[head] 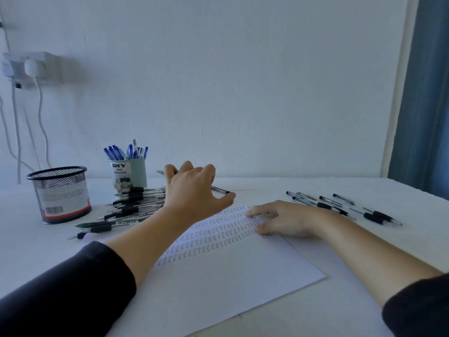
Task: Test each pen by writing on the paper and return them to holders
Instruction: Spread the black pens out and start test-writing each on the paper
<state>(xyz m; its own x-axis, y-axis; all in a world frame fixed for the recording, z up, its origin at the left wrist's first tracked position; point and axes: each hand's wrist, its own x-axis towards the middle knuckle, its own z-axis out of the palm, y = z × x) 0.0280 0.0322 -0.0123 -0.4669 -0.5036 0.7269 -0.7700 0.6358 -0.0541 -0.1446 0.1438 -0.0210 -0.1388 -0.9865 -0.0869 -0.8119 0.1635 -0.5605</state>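
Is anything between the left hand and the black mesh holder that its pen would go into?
The left hand grips a pen. A pile of black pens lies between it and the mesh holder, low on the table; its open top looks unobstructed.

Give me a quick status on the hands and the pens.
Left hand holds a pen above the black pen pile. Right hand flat on the paper. Mesh holder looks empty. Nothing blocking.
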